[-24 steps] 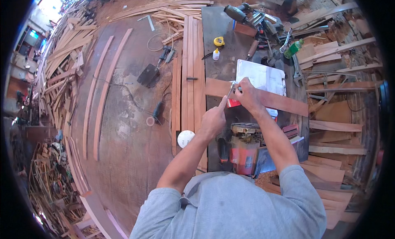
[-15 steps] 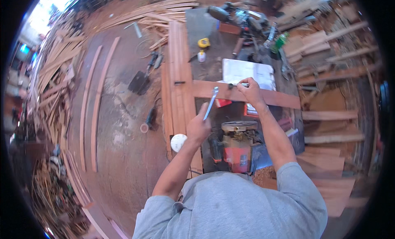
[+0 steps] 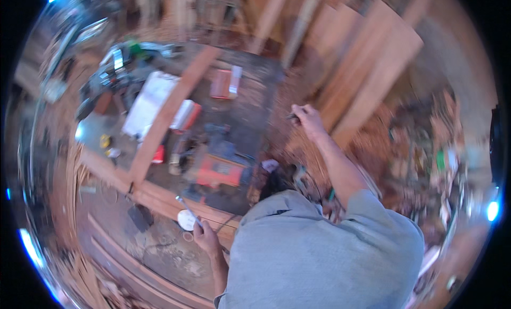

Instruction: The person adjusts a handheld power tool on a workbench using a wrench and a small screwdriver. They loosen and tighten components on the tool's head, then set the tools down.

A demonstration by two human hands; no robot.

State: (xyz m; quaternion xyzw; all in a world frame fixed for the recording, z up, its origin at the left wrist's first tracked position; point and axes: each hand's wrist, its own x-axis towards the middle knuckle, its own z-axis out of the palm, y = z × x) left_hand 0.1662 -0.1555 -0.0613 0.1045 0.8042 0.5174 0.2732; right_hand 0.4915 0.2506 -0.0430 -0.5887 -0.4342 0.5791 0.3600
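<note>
My left hand [image 3: 206,237], low in the view, is closed around a slim silver wrench [image 3: 190,209]. The wrench points up and left, past a round white disc [image 3: 186,220] beside the long boards [image 3: 159,198]. Out to the right, beyond the table's edge, my right hand [image 3: 307,120] pinches a small dark piece [image 3: 291,116], too blurred to name. On the dark tabletop [image 3: 249,114] between my hands lies a red-bodied power tool [image 3: 219,171], smeared by motion. A reddish plank [image 3: 169,114] crosses the table, partly over a white sheet [image 3: 149,104].
Red-and-white boxes [image 3: 221,84] lie on the table. Metal tools and a green bottle [image 3: 137,49] crowd its far left corner, with a yellow tape measure [image 3: 105,141] nearer. Wide boards [image 3: 367,64] lean beyond the right edge. Long strips [image 3: 143,266] lie lower left.
My view has swung round to the right, so the table now sits at the left. My right hand has moved away from the plank, out past the table's edge. The wrench stays in my left hand.
</note>
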